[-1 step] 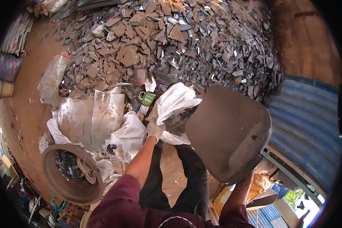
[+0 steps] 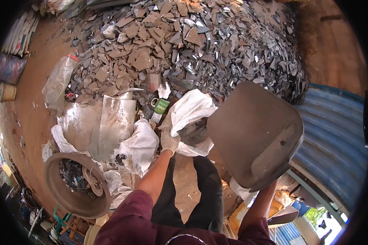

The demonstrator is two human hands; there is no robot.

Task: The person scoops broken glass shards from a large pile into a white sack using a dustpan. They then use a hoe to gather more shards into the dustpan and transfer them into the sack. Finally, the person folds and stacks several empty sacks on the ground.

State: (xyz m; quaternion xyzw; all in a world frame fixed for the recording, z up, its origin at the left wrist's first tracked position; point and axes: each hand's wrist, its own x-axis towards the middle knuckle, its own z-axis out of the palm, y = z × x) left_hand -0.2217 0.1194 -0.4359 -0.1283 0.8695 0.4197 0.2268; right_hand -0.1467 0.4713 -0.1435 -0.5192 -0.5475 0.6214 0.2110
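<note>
My left hand [image 2: 169,141], in a pale dusty glove, grips the near left edge of a white woven sack [image 2: 191,107]. The sack's mouth is spread, with dark shadow inside. To its right, a large grey-brown plastic piece [image 2: 253,130] with rounded corners and a raised lip is held up, tilted beside the sack opening. My right forearm [image 2: 265,200] reaches up to this piece's lower edge; the hand itself is hidden behind it. A green printed can or packet [image 2: 161,106] lies just beyond my left hand.
A large heap of broken plastic pieces [image 2: 233,49] rises ahead. To the left lie crumpled white sacks [image 2: 140,143], a clear plastic sheet [image 2: 117,118] and a round brown tub [image 2: 53,192] holding dark scraps. Blue corrugated metal [image 2: 335,130] borders the right side.
The plastic piece has shifted slightly up and to the right, away from the sack. The sack's mouth gapes wider, and my left hand has moved a little.
</note>
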